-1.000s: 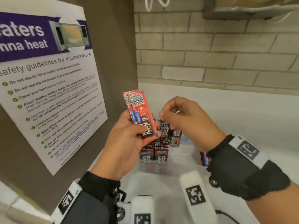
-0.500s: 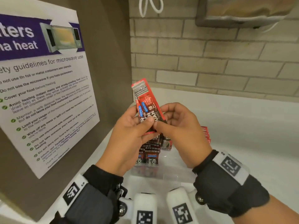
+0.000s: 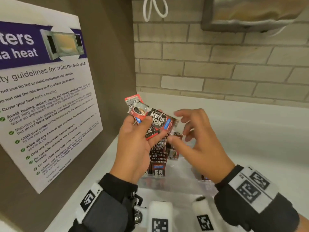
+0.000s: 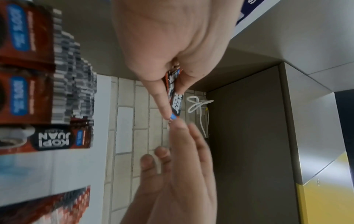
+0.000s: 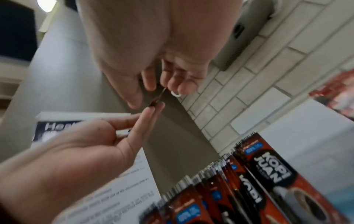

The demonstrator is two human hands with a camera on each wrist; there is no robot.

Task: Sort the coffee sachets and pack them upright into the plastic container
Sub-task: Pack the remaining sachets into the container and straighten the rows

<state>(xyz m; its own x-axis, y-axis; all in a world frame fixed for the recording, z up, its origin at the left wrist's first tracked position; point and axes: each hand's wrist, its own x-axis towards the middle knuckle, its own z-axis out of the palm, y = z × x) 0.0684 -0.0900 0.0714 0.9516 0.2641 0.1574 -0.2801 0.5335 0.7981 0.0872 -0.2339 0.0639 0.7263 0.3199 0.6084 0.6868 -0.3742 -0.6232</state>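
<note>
My left hand pinches a few red coffee sachets between thumb and fingers, above the container. The front sachet lies crosswise with its label facing me; another behind it points up to the left. In the left wrist view the sachets show edge-on in that pinch. My right hand hovers at the sachet's right end with fingers spread, and a fingertip touches its tip. Below stands the clear plastic container with a row of upright sachets along its left side.
A microwave safety poster hangs on the brown panel close on the left. A brick wall stands behind the white counter. A metal fixture and a white cord loop hang above. More sachets lie at the container's right.
The sachets stood upright in my left hand; the right hand came in and pinched them. Now the front sachet is turned crosswise and the right fingers have spread apart.
</note>
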